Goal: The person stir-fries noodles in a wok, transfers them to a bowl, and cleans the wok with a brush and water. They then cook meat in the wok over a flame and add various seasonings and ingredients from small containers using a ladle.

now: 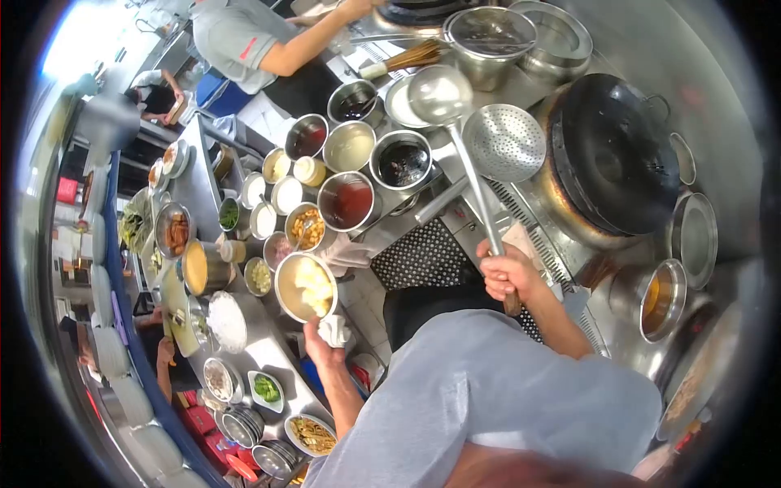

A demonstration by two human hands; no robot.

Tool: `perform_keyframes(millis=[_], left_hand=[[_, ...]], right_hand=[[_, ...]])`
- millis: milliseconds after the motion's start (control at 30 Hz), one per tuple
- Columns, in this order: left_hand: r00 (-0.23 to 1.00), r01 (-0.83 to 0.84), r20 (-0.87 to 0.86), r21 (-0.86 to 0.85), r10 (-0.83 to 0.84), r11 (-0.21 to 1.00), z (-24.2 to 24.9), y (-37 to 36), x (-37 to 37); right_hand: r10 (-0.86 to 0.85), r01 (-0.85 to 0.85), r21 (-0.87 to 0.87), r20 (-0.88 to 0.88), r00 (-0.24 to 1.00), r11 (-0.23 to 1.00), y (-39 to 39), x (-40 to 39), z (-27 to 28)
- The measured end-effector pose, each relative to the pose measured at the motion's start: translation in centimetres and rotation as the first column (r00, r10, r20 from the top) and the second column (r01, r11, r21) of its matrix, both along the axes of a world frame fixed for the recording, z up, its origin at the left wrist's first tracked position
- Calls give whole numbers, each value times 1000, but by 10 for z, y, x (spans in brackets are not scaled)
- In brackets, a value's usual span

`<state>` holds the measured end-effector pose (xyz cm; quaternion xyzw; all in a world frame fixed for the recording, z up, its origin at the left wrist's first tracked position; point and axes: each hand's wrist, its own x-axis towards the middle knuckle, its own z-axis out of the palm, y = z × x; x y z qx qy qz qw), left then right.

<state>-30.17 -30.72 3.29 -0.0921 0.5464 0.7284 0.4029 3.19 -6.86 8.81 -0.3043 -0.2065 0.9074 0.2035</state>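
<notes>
My left hand [324, 348] grips the near rim of a steel bowl [281, 294] with pale yellow chunks inside; a white cloth [334, 332] is beside the fingers. My right hand [511, 275] is wrapped round the handle of a long ladle [440, 93], whose round bowl is raised over the sauce pots and a white dish [404, 107]. To the ladle's right lies a perforated strainer [504, 143]. A black wok [614, 154] rests on the burner at the right.
Pots of red sauce [350, 203], dark sauce [401, 161] and other ingredients crowd the counter [272, 351]. A co-worker in a grey shirt [244, 45] stands at the top left, an arm reaching right. A pot with orange liquid [653, 299] is at the right.
</notes>
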Motion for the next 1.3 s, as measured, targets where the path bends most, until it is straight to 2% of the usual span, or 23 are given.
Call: perform_keyframes(millis=[133, 200, 267, 333, 367, 400, 433, 467, 500, 600, 733, 767, 833, 867, 900, 933, 1000, 1067, 1133, 1167, 1200, 1233, 1300], left_hand=[[996, 81, -15, -146, -84, 986, -17, 45, 14], [961, 277, 20, -74, -276, 958, 8, 73, 20], [946, 305, -79, -126, -316, 944, -6, 88, 9], [922, 354, -123, -123, -368, 927, 6, 107, 8], [916, 366, -132, -109, -378, 924, 2, 112, 2], [910, 383, -128, -105, -394, 918, 5, 116, -2], [888, 422, -133, -142, -439, 896, 10, 120, -5], [866, 459, -131, -181, -483, 870, 12, 126, -8], [860, 468, -171, -111, -481, 877, 11, 131, -9], [815, 535, -147, -182, -561, 825, 6, 138, -19], [840, 496, -251, -6, -482, 868, 23, 146, 6], [843, 492, -237, -18, -482, 870, 24, 147, 13], [793, 527, -276, -137, -544, 839, 31, 151, 26], [786, 527, -265, -187, -559, 829, 34, 162, 38], [791, 560, -247, -78, -560, 825, 37, 177, 51], [783, 568, -254, -77, -567, 819, 48, 195, 67], [707, 641, -303, -107, -639, 760, 77, 232, 101], [680, 683, -267, -107, -683, 722, 80, 277, 124], [537, 810, -332, -51, -775, 584, 93, 330, 157], [524, 804, -343, -103, -780, 586, 103, 353, 181], [520, 838, -305, 4, -798, 546, 105, 378, 206], [437, 892, -239, -13, -867, 452, 88, 414, 216], [363, 932, -273, 84, -891, 354, 74, 465, 263]], right_hand=[[44, -47, -41, -58, 997, 998, 6, -7, 10], [-33, 11, -107, -206, 978, 994, 6, -6, 9], [-146, 137, -50, -251, 957, 989, 12, 0, 15], [-336, 345, 119, -91, 937, 931, 31, 8, 28], [-447, 382, 301, 188, 874, 874, 51, 10, 42], [-558, 348, 477, 424, 713, 807, 77, 14, 57], [-665, 313, 634, 445, 600, 707, 104, 29, 46], [-700, 234, 699, 507, 504, 675, 133, 41, 56], [-748, 179, 761, 514, 420, 624, 166, 53, 56], [-747, 77, 773, 574, 335, 629, 261, 85, 51], [-669, -55, 692, 712, 216, 719, 356, 107, 34], [-675, -50, 701, 701, 233, 711, 376, 114, 35], [-540, -30, 599, 741, 400, 800, 397, 126, 18], [-668, 470, 542, 250, 701, 696, 394, 136, 4], [-693, 647, 369, -13, 721, 667, 386, 139, 5], [-714, 758, 146, -263, 649, 636, 381, 145, 5], [-650, 669, 33, -209, 731, 742, 376, 162, 16], [-618, 648, 79, -231, 751, 758, 359, 178, 20], [-579, 608, 77, -230, 782, 790, 328, 197, 35], [-596, 622, 73, -222, 772, 779, 304, 201, 47], [-622, 643, 63, -198, 757, 763, 276, 206, 67], [-647, 664, 57, -176, 742, 745, 250, 211, 83], [-651, 671, 92, -180, 738, 736, 198, 221, 102]])
